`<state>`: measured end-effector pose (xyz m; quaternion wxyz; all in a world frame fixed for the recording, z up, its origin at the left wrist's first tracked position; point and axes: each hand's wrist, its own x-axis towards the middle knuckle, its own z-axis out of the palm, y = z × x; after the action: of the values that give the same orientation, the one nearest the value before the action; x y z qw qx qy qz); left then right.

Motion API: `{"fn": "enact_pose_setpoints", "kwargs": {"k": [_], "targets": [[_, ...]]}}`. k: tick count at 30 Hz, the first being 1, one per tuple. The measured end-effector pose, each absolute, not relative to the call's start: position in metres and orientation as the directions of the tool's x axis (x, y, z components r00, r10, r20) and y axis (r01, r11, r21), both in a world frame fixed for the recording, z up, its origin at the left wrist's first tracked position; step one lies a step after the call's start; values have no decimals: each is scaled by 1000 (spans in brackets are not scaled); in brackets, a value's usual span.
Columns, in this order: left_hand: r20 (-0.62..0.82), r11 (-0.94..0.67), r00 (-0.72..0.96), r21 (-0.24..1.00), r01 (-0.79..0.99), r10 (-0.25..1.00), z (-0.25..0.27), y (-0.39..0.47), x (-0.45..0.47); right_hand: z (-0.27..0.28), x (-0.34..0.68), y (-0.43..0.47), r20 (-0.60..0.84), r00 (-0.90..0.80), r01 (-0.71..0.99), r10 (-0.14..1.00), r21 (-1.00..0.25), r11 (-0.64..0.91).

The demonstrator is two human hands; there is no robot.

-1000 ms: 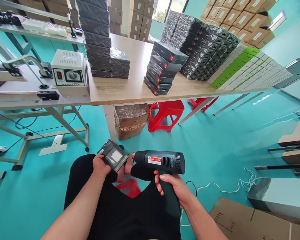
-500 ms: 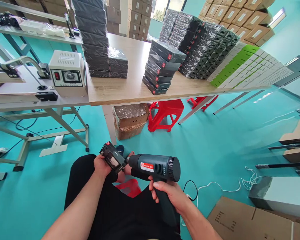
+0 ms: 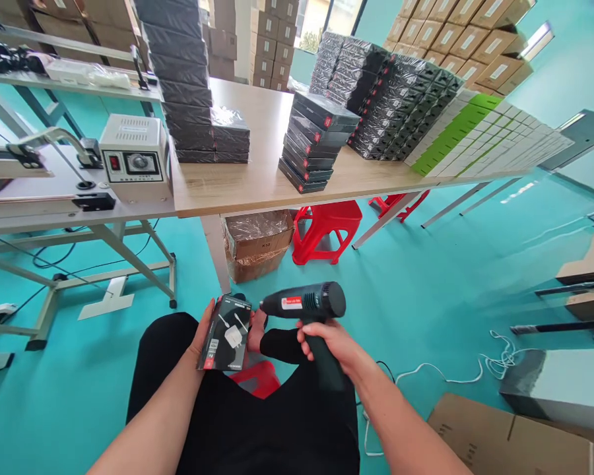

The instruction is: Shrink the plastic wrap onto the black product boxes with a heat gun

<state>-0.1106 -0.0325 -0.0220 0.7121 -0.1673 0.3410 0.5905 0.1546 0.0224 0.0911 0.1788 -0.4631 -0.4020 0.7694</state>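
My left hand (image 3: 204, 330) grips a small black charger box (image 3: 228, 333) by its left edge, above my lap. A white plug and cable are printed on the broad face turned up to me. My right hand (image 3: 329, 343) is wrapped round the handle of a dark heat gun (image 3: 304, 301) with a red and white label. Its nozzle points left, close to the upper right edge of the box but apart from it. The fingertips of my left hand are partly hidden behind the box.
Ahead stands a wooden table (image 3: 257, 191) with a short stack of black boxes (image 3: 311, 142), a taller stack (image 3: 181, 86) and wrapped rows. A sealing machine (image 3: 133, 158) is on the left. Red stools (image 3: 327, 227) and a carton (image 3: 257, 241) sit underneath. Cartons (image 3: 515, 432) lie lower right.
The box has turned from its narrow side to show its printed broad face. My right hand has raised the heat gun slightly and tilted it.
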Motion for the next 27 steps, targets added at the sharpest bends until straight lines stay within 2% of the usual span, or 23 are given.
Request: {"fn": "enact_pose_setpoints", "kwargs": {"k": [1, 3, 6, 8, 11, 14, 17, 19, 24, 27], "targets": [[-665, 285, 96, 182, -941, 741, -25, -33, -113, 93, 144, 23, -554, -521, 78, 649, -788, -610], [-674, 253, 22, 247, -935, 738, -31, -34, -119, 100, 130, 22, -536, -590, 79, 604, -783, -617], [-694, 200, -54, 280, -939, 718, -35, -35, -125, 109, 135, 17, -494, -787, 185, 371, -761, -622], [-707, 229, -12, 245, -942, 707, -35, -37, -127, 107, 156, 13, -500, -814, 232, 296, -747, -623], [-724, 266, 15, 235, -935, 690, -34, -38, -130, 90, 194, 11, -582, -703, 181, 407, -701, -689], [-728, 296, 24, 248, -922, 685, -34, -38, -130, 69, 220, 8, -632, -536, -20, 560, -653, -757], [-724, 343, 65, 244, -907, 686, -32, -36, -126, 56, 224, 2, -648, -481, -238, 591, -552, -799], [-730, 365, 79, 241, -899, 679, -30, -35, -121, 52, 215, -1, -632, -484, -306, 605, -525, -794], [-761, 409, 53, 286, -867, 646, -18, -38, -110, 64, 166, -6, -568, -578, -296, 586, -523, -799], [-744, 423, 33, 342, -839, 668, -2, -46, -103, 75, 145, -8, -475, -670, -230, 570, -598, -768]]}}
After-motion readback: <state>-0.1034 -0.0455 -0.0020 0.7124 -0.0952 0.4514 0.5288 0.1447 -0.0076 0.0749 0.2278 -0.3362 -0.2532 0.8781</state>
